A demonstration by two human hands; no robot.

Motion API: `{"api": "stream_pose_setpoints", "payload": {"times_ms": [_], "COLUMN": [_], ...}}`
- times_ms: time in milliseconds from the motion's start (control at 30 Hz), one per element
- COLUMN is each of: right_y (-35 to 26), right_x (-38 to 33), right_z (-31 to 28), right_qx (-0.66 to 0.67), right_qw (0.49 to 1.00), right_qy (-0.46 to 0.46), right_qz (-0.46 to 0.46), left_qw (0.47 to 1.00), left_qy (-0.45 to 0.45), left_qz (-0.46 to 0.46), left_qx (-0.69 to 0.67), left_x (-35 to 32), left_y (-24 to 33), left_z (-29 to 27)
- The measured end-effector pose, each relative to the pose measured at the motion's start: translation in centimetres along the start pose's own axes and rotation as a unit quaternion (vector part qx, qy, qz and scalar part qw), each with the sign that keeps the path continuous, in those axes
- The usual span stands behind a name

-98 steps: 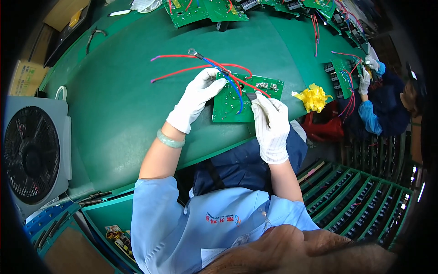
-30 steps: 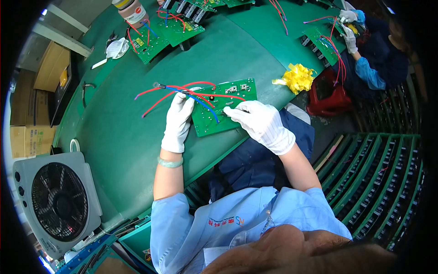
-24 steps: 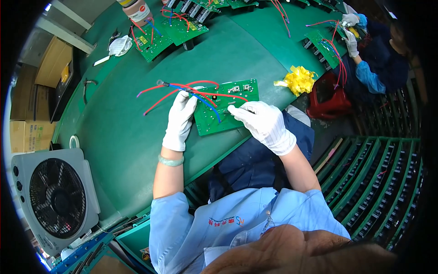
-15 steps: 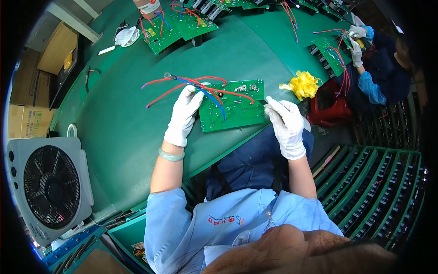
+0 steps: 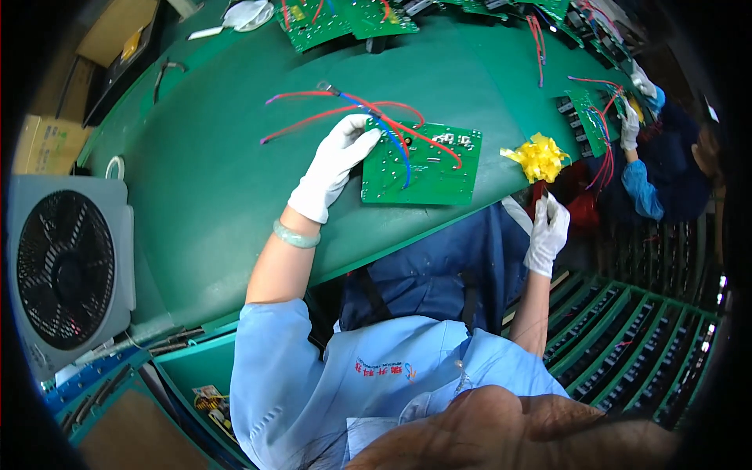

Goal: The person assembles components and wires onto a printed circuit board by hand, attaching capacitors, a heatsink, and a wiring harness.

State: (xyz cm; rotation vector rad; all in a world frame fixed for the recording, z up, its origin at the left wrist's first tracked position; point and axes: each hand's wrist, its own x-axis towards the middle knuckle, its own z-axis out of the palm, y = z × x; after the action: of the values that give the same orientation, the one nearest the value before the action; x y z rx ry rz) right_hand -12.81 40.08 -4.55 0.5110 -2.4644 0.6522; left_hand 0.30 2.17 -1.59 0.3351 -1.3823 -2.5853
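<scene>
- The long green work surface [image 5: 211, 180] curves across the room, its near edge running just in front of the person's dark blue apron.
- A grey box fan with a black grille [image 5: 66, 270] stands at the person's left, off the end of the green surface.
- A brown cardboard box [image 5: 43, 145] sits beyond the fan, at the far left.
- The green rectangular circuit board [image 5: 431, 168] lies flat on the green surface, right in front of the person and close to the near edge.
- Long red and blue wires [image 5: 345, 106] run from the board's top face and trail away to the left across the surface.
- More green circuit boards [image 5: 345, 16] lie along the far side of the surface.
- The left hand [image 5: 333, 164], in a white glove, rests on the surface at the board's left edge; its fingers lie together, tips on the board's upper left corner where the wires leave it. A pale green bangle [image 5: 296, 233] circles the wrist.
- The right hand [image 5: 546, 227], also white-gloved, hangs off the surface beyond its near edge, well apart from the board; the fingers point up and close loosely together, and I cannot tell whether they pinch anything.
- A crumpled yellow bundle [image 5: 539, 155] lies at the surface's edge, just above the right hand.
- Another person's white-gloved hand [image 5: 629, 129] works at a wired board farther right.
</scene>
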Motion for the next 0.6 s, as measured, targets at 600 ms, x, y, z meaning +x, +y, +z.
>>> {"api": "stream_pose_setpoints", "payload": {"times_ms": [600], "right_y": [-13.0], "right_x": [-1.9], "right_z": [-1.2], "right_qx": [0.428], "right_qw": [0.874], "right_qy": [-0.219], "right_qz": [0.068], "left_qw": [1.0], "left_qy": [-0.01], "left_qz": [0.002], "left_qx": [-0.011], "left_x": [-0.1], "left_y": [0.1], "left_z": [0.4]}}
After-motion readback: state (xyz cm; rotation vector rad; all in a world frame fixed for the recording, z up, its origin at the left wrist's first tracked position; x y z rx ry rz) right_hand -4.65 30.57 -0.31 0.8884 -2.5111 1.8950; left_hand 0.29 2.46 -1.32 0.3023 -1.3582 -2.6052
